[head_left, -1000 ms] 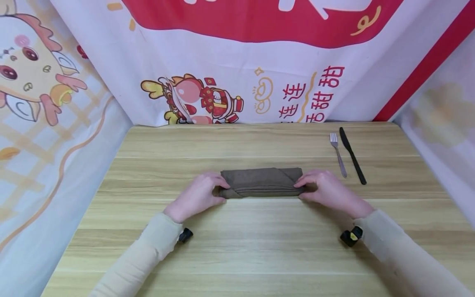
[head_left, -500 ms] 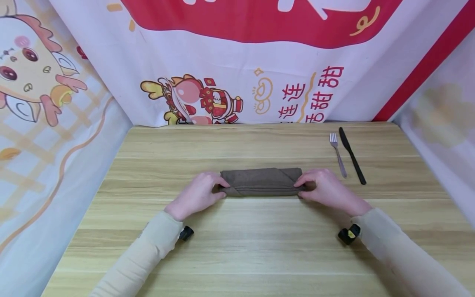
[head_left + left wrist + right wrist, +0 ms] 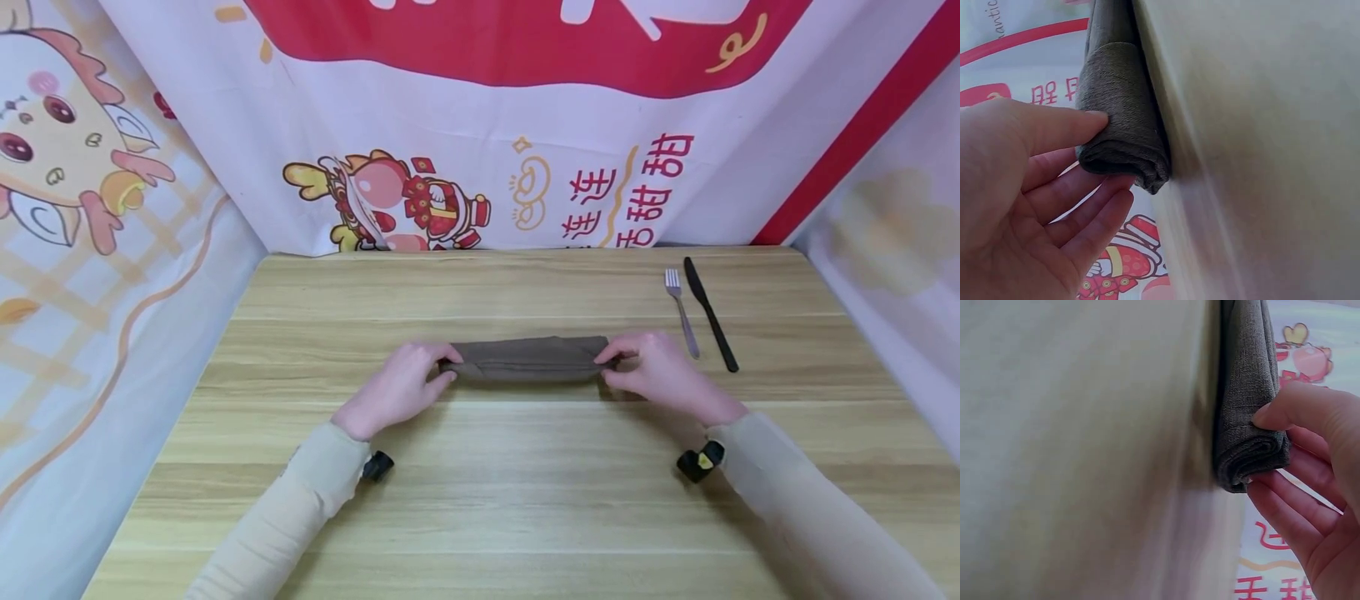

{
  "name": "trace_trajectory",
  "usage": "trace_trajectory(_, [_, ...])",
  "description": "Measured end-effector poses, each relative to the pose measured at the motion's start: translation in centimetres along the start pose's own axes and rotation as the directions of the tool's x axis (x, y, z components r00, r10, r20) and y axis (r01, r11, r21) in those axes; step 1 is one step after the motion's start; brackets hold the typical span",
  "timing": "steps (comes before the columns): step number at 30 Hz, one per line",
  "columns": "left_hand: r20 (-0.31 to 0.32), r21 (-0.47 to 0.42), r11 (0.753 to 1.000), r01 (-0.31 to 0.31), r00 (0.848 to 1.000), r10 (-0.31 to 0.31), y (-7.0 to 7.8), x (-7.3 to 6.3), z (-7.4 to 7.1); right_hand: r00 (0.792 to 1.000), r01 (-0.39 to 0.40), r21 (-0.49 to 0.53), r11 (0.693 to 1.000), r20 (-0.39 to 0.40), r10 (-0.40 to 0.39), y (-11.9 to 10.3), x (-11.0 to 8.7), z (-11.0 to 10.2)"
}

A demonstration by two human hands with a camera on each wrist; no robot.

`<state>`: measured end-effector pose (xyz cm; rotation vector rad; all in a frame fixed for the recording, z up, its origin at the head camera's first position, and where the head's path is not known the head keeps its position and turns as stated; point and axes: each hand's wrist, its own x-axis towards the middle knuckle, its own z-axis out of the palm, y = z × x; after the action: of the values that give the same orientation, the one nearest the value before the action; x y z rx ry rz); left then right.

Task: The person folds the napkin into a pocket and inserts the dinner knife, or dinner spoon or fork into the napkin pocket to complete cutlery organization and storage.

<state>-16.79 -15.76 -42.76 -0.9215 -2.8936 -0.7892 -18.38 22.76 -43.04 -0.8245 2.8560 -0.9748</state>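
Observation:
A dark grey-brown cloth napkin, folded into a long flat bundle, lies crosswise between my hands. My left hand pinches its left end, thumb on the near side and fingers on the far side. At the right end my right hand pinches it likewise. Both wrist views show the layered, rolled end of the napkin gripped between thumb and fingers; in the right wrist view the napkin shows a spiral of layers. Its underside is hidden in the head view.
On the wooden table, right of the napkin, lie a silver fork and a black knife, side by side. A printed cloth backdrop rises at the table's far edge, with more printed cloth at both sides.
Both hands keep their pinch on the napkin's ends. The near edge of the napkin has turned up and moved slightly away from me, so its visible band is narrower.

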Motion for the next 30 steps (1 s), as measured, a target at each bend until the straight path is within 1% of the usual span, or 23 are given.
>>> trace_trajectory(4, [-0.042, -0.015, 1.000, 0.006, 0.999, -0.007, 0.1, 0.3, -0.4, 0.998, 0.025, -0.012, 1.000, -0.062, -0.025, -0.3, 0.6, -0.7])
trace_trajectory(8, [-0.085, -0.028, 1.000, 0.009, 0.996, -0.011, 0.3, 0.7, -0.8, 0.996, 0.008, -0.015, 1.000, -0.091, -0.010, -0.5, 0.9, -1.3])
trace_trajectory(11, [-0.103, -0.029, 1.000, 0.012, 0.995, -0.015, 0.4, 0.9, -1.0, 0.995, -0.009, -0.002, 1.000, -0.103, 0.009, -0.6, 1.0, -1.6])
trace_trajectory(19, [-0.122, -0.056, 0.998, 0.028, 0.992, -0.034, 0.5, 1.0, -1.0, 0.991, -0.016, 0.062, 0.998, -0.135, 0.024, -0.8, 1.1, -2.1])
trace_trajectory(22, [-0.123, -0.078, 0.997, 0.026, 0.992, -0.035, 0.6, 1.1, -1.1, 0.990, -0.026, 0.090, 0.996, -0.136, 0.038, -1.0, 1.1, -2.3])
trace_trajectory(25, [-0.120, -0.098, 0.995, 0.037, 0.992, -0.049, 0.7, 1.2, -1.3, 0.989, -0.037, 0.113, 0.993, -0.137, 0.052, -1.0, 1.0, -2.4])
trace_trajectory(30, [-0.124, -0.115, 0.992, 0.043, 0.991, -0.058, 0.7, 1.2, -1.4, 0.987, -0.044, 0.133, 0.990, -0.145, 0.063, -1.1, 1.1, -2.4])
